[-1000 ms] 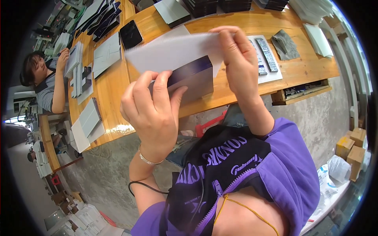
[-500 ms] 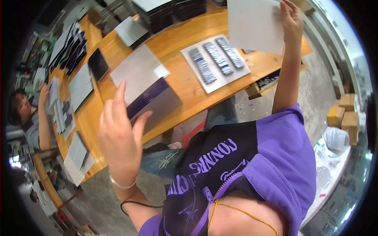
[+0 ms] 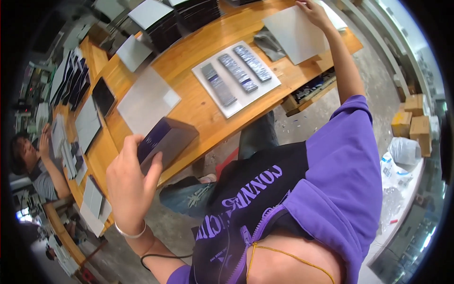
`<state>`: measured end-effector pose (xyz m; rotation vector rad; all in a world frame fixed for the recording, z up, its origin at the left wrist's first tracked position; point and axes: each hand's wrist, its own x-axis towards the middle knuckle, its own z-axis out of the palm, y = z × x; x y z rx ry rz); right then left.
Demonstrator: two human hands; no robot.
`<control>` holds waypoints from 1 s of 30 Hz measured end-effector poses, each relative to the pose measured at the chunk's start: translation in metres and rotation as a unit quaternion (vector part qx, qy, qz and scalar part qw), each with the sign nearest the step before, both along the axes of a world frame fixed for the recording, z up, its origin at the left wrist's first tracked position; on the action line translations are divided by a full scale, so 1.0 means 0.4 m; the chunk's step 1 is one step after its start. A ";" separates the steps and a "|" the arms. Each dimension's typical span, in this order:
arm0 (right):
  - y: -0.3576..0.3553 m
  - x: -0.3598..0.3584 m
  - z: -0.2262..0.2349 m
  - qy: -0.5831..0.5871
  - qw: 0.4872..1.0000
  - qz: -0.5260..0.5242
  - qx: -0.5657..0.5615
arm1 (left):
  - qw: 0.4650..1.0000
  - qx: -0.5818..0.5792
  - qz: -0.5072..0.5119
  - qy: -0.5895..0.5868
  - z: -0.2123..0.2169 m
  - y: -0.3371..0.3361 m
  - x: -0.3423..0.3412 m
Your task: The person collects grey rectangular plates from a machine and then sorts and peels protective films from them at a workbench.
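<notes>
My left hand (image 3: pixel 130 184) grips a dark purple box (image 3: pixel 165 141) held just above the near edge of the wooden table (image 3: pixel 198 102). A grey square sheet (image 3: pixel 146 100) lies on the table right behind the box. My right hand (image 3: pixel 313 10) is stretched out to the far right and rests its fingers on another grey sheet (image 3: pixel 295 33) lying flat on the table. Between the two sheets sits a white tray (image 3: pixel 236 92) carrying three long silvery strips (image 3: pixel 238 73).
A grey cloth (image 3: pixel 269 42) lies next to the right sheet. Stacks of dark boxes and white sheets (image 3: pixel 161 23) crowd the table's far side. Another person (image 3: pixel 35 161) works at the left end. Cardboard boxes (image 3: pixel 411 118) and a plastic bag (image 3: pixel 404 151) sit on the floor at right.
My right hand has carried the grey sheet off to the right and lowered it flat onto the table. My left hand has kept the purple box, which has shifted slightly toward me.
</notes>
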<state>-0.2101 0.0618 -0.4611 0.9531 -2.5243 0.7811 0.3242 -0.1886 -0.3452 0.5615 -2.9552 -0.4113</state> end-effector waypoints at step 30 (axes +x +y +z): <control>-0.370 0.866 0.032 -0.363 0.777 0.444 -0.260 | 0.935 0.272 0.052 0.221 -0.045 -0.070 0.035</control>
